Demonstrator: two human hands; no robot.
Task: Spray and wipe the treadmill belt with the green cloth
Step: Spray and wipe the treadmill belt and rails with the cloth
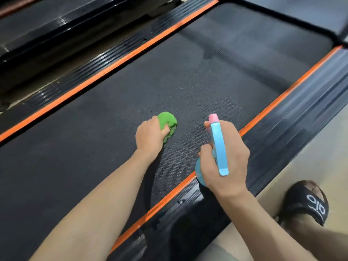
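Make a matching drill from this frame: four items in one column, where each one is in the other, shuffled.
Column 1
1. green cloth
2. spray bottle
3. orange stripe
4. sandal

Column 2
A. on the floor beside the treadmill
B. gripped in the right hand
C. along the belt edge
D. bunched under the left hand on the belt

Pairs: 1-D, 2-B, 3-C, 4-A

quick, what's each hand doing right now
Left hand: grips the green cloth on the belt.
Right hand: holds the spray bottle, fingers curled round it.
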